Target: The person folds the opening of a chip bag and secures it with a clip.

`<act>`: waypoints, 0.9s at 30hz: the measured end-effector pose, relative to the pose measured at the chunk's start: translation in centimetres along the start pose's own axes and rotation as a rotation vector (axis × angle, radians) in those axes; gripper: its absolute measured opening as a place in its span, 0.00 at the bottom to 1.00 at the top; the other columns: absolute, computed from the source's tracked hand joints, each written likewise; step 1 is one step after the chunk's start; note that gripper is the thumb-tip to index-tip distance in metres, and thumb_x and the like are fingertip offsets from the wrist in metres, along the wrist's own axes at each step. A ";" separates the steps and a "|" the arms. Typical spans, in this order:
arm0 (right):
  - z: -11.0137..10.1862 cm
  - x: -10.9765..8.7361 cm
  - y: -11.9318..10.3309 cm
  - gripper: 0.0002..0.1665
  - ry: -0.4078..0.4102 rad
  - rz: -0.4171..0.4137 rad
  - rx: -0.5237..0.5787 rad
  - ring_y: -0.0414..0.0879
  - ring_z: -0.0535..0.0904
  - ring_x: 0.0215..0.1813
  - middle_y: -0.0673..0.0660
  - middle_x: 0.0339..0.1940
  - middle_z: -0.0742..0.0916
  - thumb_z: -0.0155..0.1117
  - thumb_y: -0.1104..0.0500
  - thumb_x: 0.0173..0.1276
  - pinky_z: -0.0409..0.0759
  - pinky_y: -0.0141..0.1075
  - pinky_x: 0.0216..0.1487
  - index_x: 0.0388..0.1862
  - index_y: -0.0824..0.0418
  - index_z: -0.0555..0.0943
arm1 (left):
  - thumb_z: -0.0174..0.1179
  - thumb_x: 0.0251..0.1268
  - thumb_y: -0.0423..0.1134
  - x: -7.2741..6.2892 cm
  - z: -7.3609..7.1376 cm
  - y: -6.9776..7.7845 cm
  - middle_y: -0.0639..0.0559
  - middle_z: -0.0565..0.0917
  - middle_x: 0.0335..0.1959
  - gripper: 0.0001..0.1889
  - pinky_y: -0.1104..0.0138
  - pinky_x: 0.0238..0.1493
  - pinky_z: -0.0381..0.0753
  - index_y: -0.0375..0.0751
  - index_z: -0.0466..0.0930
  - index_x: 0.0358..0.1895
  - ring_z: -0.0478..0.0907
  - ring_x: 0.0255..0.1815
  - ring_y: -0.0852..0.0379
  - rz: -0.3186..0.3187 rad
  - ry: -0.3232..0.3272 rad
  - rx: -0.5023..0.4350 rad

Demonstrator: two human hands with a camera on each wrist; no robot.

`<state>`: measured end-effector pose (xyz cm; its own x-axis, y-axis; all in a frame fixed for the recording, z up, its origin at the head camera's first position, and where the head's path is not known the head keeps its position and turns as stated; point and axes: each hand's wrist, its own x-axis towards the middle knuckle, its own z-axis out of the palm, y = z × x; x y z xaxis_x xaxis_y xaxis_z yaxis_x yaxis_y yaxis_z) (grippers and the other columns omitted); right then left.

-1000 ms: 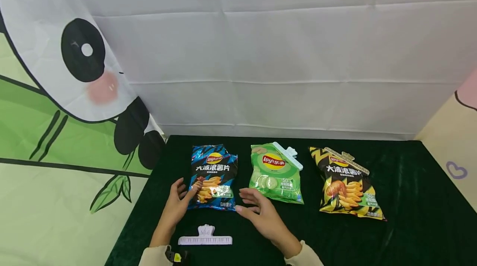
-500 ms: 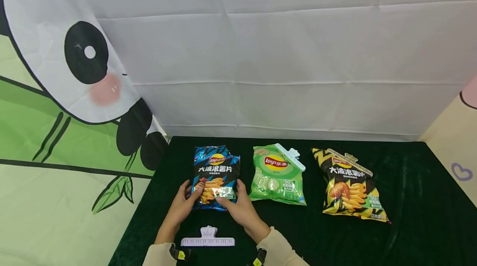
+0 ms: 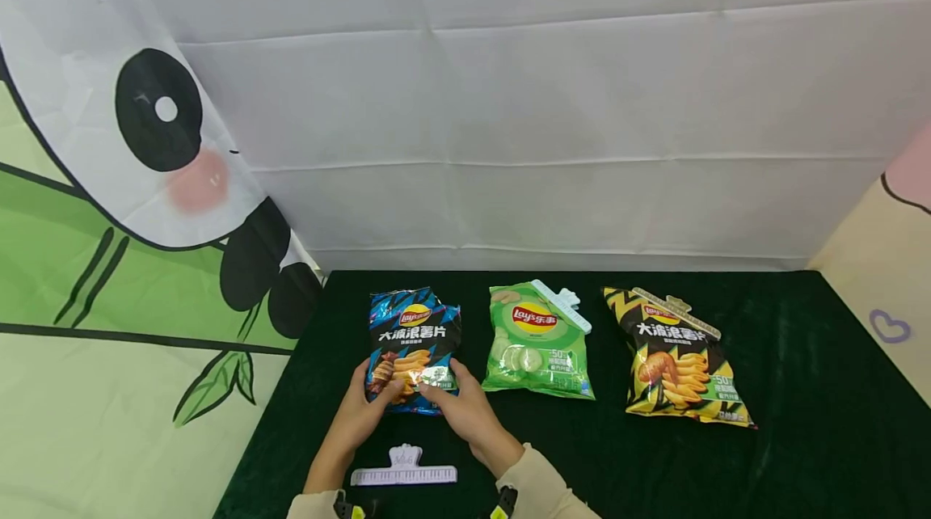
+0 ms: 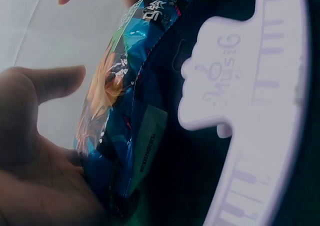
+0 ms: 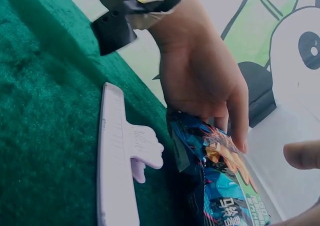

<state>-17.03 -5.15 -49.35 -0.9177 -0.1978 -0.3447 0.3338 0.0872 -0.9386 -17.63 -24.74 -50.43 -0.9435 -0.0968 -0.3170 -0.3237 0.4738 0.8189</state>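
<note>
A blue-and-black bag of potato chips (image 3: 414, 333) lies on the left part of the table, with a hand at each side of its lower half. My left hand (image 3: 358, 415) holds its left side, thumb over the front; the fingers behind are mostly hidden. On the other side my right hand (image 3: 469, 415) holds the bag, its thumb also over the front. A white bag clip (image 3: 404, 470) with piano-key markings lies in front of the bag, untouched. The left wrist view shows the same clip (image 4: 215, 76) beside the bag's bottom edge (image 4: 145, 61).
A green bag of chips (image 3: 534, 349) with a pale blue clip (image 3: 562, 305) lies right of the hands. Farther right is a black-and-yellow bag (image 3: 672, 373) with a beige clip (image 3: 676, 313). Dark green cloth (image 3: 800, 357) covers the table; a white sheet (image 3: 545, 99) hangs behind.
My right hand has moved left from between the blue and green bags and taken hold of the blue bag's right side. My left hand stays at the left side.
</note>
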 end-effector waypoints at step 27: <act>-8.1 -4.8 -0.4 0.33 0.208 -0.204 0.190 0.57 0.70 0.73 0.63 0.75 0.73 0.64 0.49 0.73 0.71 0.53 0.72 0.71 0.56 0.64 | 0.62 0.69 0.55 -7.0 6.0 5.3 0.39 0.61 0.78 0.45 0.38 0.74 0.64 0.54 0.44 0.80 0.62 0.77 0.37 0.271 -0.025 -0.161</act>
<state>-14.45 3.68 -47.23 -0.9873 0.0129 -0.1583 0.1556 -0.1211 -0.9804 -12.28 -16.27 -46.72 -0.9955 0.0370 -0.0869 -0.0696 0.3348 0.9397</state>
